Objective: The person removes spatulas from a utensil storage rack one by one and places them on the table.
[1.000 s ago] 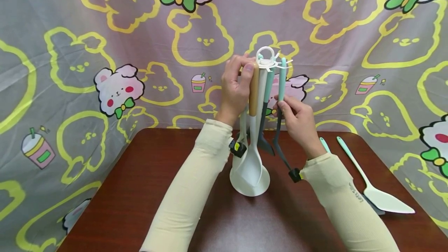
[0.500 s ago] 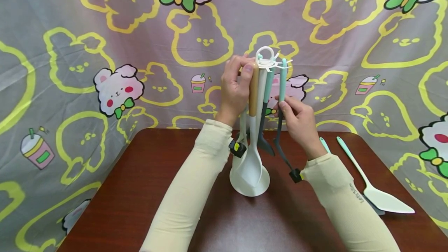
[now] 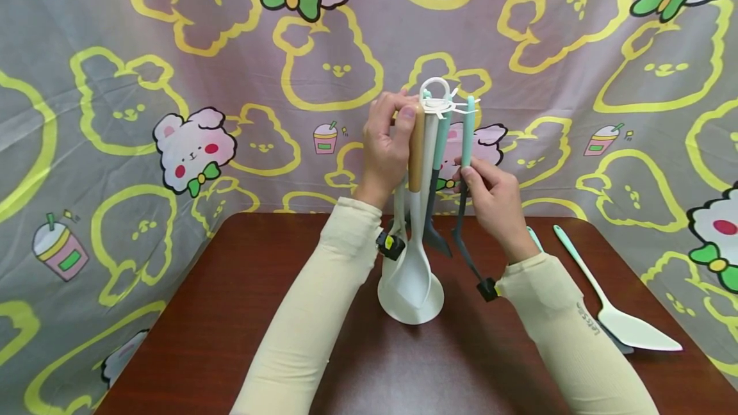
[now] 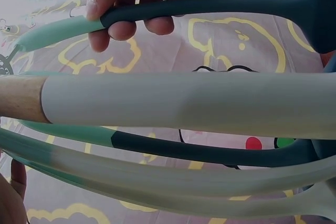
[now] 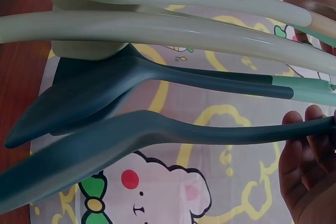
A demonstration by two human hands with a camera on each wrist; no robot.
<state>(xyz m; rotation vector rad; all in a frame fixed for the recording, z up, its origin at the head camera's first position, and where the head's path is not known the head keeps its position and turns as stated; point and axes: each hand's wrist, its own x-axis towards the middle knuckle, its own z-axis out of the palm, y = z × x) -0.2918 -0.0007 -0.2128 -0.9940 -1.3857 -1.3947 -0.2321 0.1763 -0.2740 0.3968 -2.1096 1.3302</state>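
Observation:
A white utensil rack (image 3: 429, 314) stands on the table, with several utensils hanging round its hooked top. My left hand (image 3: 389, 139) grips near that top, its thumb close beside the wooden handle (image 3: 416, 149) of a white spoon (image 3: 410, 280). On the rack's right side, my right hand (image 3: 494, 196) pinches a dark spatula (image 5: 220, 135) where its mint handle meets the dark shaft. The handle's tip overlaps a hook arm in the head view. Another dark spatula (image 5: 100, 95) and a white-shafted utensil (image 5: 157, 30) hang between the hands. My left fingers are partly hidden behind the handles.
To the right on the brown table (image 3: 259, 312) lies a pale turner (image 3: 640, 328) with a mint handle. A dark utensil (image 3: 619, 341) lies partly under it, mostly hidden by my right sleeve. A patterned cloth (image 3: 323, 178) hangs behind the table.
The mint handle of the spatula in my right hand has shifted slightly to the right, outward along the hook arm. My left hand and the rack stay nearly still.

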